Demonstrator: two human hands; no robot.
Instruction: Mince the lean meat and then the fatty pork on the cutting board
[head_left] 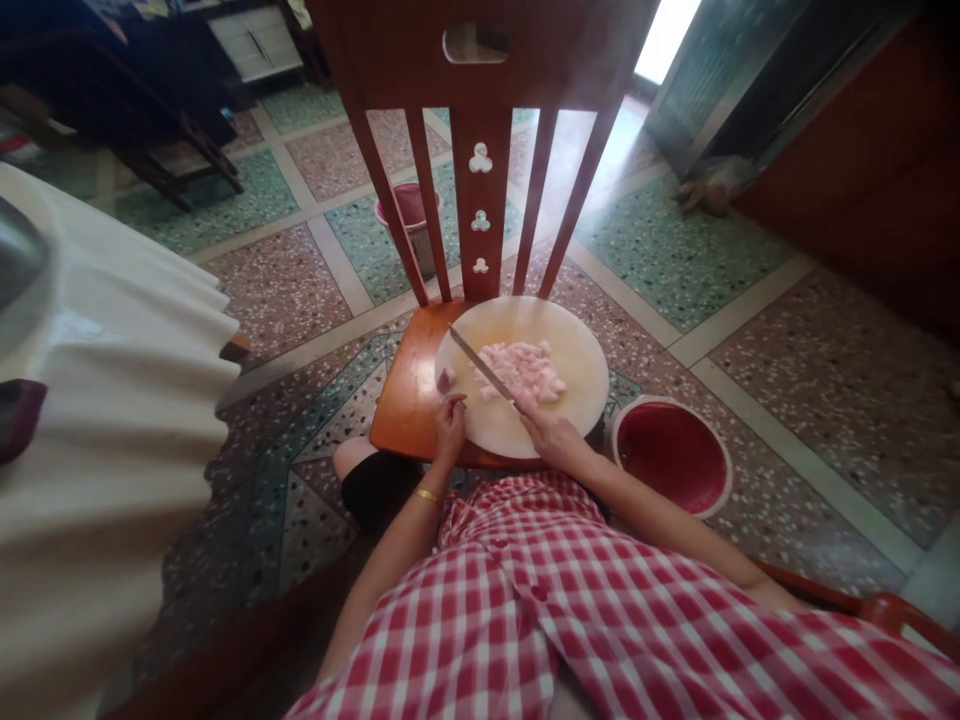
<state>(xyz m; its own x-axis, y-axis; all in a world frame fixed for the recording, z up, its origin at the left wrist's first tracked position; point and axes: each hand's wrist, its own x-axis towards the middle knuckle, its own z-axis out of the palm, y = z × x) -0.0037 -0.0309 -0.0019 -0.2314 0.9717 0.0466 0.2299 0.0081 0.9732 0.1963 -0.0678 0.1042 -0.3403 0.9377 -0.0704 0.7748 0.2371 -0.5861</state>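
My right hand (553, 432) is closed around the handle of a long knife (484, 367). The blade points up and left across a round white cutting board (501, 432). Pale pink chopped raw meat (531, 372) lies in a loose heap on the board, touching or close beside the blade. My left hand (450, 428), a gold bracelet at its wrist, is at the board's left edge with its fingers curled together; whatever they hold, if anything, is too small to make out. Just above those fingers, a small dark reddish piece (445, 379) lies near the board's rim.
The board sits on a wooden chair seat (409, 375), its slatted backrest (480, 210) rising beyond. A red bucket (671, 455) stands right of the chair, another bin (411, 205) behind it. A cloth-covered table (127, 400) is at left.
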